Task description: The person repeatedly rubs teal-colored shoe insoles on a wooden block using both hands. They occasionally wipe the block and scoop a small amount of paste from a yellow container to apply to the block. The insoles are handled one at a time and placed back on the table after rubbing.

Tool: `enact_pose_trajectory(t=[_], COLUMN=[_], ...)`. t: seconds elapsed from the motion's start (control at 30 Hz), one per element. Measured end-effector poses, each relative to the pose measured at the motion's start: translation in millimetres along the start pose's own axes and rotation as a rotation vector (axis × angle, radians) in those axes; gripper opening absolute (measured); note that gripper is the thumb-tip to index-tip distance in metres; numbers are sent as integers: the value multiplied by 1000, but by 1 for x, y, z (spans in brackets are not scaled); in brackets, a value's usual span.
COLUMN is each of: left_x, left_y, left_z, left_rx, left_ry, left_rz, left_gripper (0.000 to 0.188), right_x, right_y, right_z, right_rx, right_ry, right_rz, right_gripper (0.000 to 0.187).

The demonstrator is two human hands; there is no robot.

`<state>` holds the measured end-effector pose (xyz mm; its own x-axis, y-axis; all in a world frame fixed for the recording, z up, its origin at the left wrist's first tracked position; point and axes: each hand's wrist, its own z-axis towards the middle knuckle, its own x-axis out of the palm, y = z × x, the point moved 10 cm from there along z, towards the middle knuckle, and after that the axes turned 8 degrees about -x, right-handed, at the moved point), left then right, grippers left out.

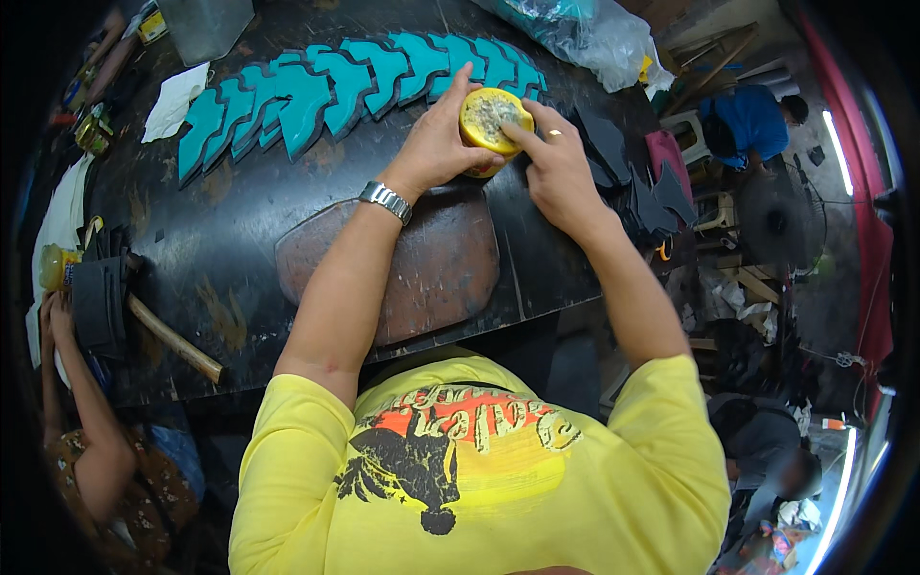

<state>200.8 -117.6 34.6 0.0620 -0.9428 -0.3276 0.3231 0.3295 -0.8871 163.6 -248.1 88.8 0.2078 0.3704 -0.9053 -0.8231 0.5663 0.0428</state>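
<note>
Over the far middle of the dark table, my left hand (443, 139) is closed around a small round yellow tub (487, 117). The tub is tilted toward me and shows a mottled greyish top inside a yellow rim. My right hand (558, 158), with a ring on it, grips the tub's right side. One of its fingertips presses on the greyish surface, and another lies along the rim. Just beyond my hands, a row of overlapping teal pieces with dark edges (326, 91) curves across the table. Under my forearms lies a worn brown board (436, 264) with rounded corners.
Dark cut pieces (656, 201) lie right of my hands, near clear plastic bags (604, 43). At left are a wooden-handled hammer (177, 340), dark sheets (99, 302) and another person's hands (57, 318) beside a yellow jar (56, 266). A person in blue (752, 125) is at right.
</note>
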Motion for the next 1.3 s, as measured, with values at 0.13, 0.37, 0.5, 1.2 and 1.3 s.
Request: enact_pose_trajectory(t=[0.13,0.37,0.5,1.2,1.3], left_x=[0,4,2,3,4], left_y=[0,0,2,6,9], left_z=[0,-1,-2,-3,-1], left_rx=[-2,10,12,20,11], left_ry=[33,-7,2,6,3], left_rz=[7,11,69,213,211], left_gripper=[124,100,97,104,110], right_x=[-3,62,77,14,33], right_y=[-36,-7,-24,-53,-3], right_z=[-25,-23,-37,40,63], right_rx=[350,576,742,154,-180], right_ry=[-207,-125,32,364,525], right_rz=[1029,2383,1698,-37,-506], right_gripper=[50,66,82,20,23])
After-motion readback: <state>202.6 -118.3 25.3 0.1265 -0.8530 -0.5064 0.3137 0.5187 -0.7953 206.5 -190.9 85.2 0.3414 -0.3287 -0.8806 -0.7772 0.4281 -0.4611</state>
